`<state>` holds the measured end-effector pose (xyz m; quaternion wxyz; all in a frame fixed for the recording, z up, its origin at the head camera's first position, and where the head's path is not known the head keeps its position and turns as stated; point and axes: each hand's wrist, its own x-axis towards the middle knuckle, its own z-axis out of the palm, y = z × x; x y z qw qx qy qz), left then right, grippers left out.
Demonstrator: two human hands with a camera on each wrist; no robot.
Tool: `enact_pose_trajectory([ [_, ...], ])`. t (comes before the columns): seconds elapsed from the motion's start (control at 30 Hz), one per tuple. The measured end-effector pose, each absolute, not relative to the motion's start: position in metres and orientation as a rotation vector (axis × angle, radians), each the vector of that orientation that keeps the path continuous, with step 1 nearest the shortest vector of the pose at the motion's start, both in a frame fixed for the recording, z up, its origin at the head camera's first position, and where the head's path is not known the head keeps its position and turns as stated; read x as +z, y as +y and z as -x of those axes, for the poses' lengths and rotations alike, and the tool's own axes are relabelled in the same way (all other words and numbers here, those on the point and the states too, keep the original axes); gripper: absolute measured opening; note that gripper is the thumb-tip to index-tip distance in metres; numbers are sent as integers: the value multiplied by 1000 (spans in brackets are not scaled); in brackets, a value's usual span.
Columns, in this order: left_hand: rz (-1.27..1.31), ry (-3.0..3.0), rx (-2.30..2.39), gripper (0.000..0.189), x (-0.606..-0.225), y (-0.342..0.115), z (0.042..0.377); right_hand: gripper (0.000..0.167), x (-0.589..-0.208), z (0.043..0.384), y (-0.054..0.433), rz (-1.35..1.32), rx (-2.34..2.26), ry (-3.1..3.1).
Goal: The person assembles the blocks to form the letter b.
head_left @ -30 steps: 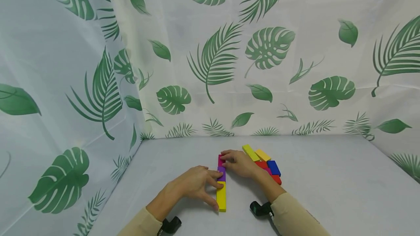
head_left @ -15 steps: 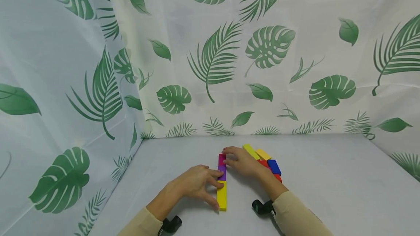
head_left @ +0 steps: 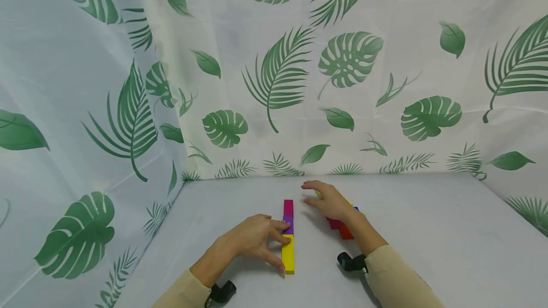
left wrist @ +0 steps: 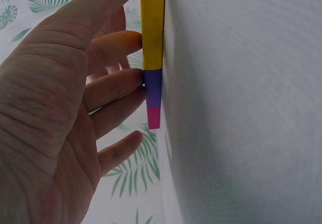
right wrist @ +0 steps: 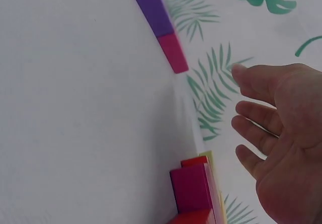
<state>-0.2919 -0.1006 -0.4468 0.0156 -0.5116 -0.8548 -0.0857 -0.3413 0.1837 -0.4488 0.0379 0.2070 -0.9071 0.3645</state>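
Note:
A straight row of blocks runs away from me on the table in the head view: a yellow block [head_left: 288, 258] nearest, a purple block [head_left: 290, 230] in the middle, and a magenta block [head_left: 288, 207] at the far end. My left hand [head_left: 252, 236] rests its fingertips on the purple and yellow blocks, its thumb by the yellow block's near end. To the right of the row, my right hand [head_left: 331, 202] hovers with parted fingers and holds nothing. The right wrist view shows it apart from the magenta block [right wrist: 173, 55].
Loose blocks lie partly hidden under my right hand and forearm, among them a red block [head_left: 347, 233] and a magenta one [right wrist: 191, 189]. A leaf-printed curtain [head_left: 274, 146] stands behind the pale table [head_left: 428, 232].
My right hand has let go of the magenta block and moved right, over the loose blocks. The left hand stays on the row.

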Motion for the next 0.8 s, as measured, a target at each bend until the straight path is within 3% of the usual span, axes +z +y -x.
enact_pose_trajectory([
  [0.8, 1582, -2693, -261, 72, -445, -101, 292, 46, -445, 345, 208, -467, 1109, -2789],
])
